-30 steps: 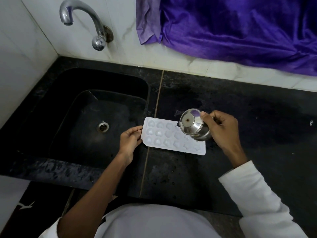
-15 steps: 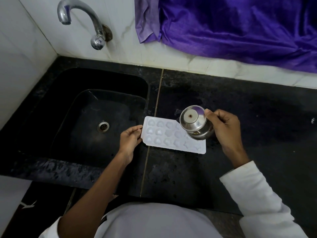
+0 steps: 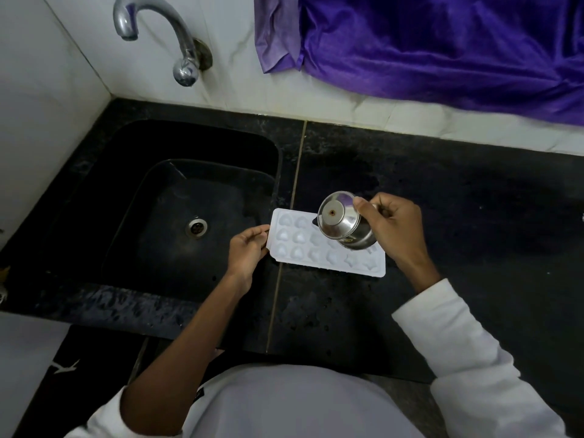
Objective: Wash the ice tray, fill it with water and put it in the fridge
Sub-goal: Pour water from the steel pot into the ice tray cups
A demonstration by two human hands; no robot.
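A white ice tray point(image 3: 303, 248) with heart-shaped cells lies flat on the black counter, just right of the sink. My left hand point(image 3: 248, 251) pinches the tray's left edge. My right hand point(image 3: 392, 229) holds a small steel cup point(image 3: 343, 224) tipped steeply over the tray's middle and right cells, its base turned toward the camera. The cup hides part of the tray's far right rows. Whether water is running out of the cup is not visible.
The black sink point(image 3: 177, 216) with a round drain point(image 3: 196, 228) lies to the left, under a chrome tap point(image 3: 170, 36) on the white tiled wall. A purple cloth point(image 3: 442, 42) hangs over the wall ledge at the back right. The black counter point(image 3: 474, 232) stretches right.
The steel cup has moved slightly up and back over the tray and tipped a little more. My left hand has stayed on the tray's left edge.
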